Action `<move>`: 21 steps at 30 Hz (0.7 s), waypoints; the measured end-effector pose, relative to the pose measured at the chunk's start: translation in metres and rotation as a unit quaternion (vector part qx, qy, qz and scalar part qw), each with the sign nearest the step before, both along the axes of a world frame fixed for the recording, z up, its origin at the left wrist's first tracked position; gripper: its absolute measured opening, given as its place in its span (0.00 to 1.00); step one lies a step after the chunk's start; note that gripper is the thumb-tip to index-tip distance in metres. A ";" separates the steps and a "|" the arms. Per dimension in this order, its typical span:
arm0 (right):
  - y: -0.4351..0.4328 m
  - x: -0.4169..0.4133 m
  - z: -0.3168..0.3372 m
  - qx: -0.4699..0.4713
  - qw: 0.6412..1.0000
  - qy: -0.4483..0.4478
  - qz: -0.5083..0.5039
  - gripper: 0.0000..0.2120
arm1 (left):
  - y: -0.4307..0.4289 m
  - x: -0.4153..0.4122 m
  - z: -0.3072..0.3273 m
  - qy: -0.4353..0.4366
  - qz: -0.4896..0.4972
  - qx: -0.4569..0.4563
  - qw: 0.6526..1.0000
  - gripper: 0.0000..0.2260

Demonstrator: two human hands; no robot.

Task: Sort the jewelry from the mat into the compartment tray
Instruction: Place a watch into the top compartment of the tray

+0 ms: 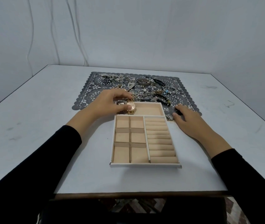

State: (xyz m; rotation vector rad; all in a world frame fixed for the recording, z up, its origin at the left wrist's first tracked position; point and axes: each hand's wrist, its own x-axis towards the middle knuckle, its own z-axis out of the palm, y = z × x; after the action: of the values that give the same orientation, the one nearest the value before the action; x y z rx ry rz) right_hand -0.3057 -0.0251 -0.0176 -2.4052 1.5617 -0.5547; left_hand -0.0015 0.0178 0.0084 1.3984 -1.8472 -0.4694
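Beige compartment tray [144,165] lies flat on the desk [47,118]: six square cells on the left, ring rolls on the right, one wide cell at the far end. Gold watch [130,106] at the wide cell's left edge. Tangled jewelry pile [144,92] on the dark lace mat [185,97] behind the tray.

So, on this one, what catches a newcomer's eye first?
The left hand pinching a round gold wristwatch at the far left corner of the beige compartment tray, whose square cells lie empty. Behind it, a tangled heap of silver jewelry lies on the grey lace mat.
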 end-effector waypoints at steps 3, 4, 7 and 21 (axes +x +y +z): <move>0.001 0.000 0.001 0.000 1.000 -0.002 -0.001 0.18 | 0.002 0.001 -0.002 0.014 0.007 0.014 1.000 0.18; 0.001 0.000 0.001 0.000 1.000 -0.003 0.000 0.18 | 0.002 0.001 -0.004 0.025 0.010 0.021 0.999 0.18; 0.002 0.000 0.001 -0.002 1.000 -0.007 0.000 0.18 | 0.004 0.002 -0.009 0.048 0.011 0.024 0.999 0.17; -0.001 -0.002 0.003 0.013 0.999 -0.035 -0.011 0.18 | 0.004 0.002 -0.013 0.101 0.011 0.017 0.995 0.12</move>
State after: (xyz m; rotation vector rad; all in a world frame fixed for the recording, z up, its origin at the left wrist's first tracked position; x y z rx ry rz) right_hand -0.3076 -0.0258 -0.0147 -2.3264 1.5581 -0.6140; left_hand 0.0003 0.0218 -0.0049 1.3401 -1.6659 -0.6095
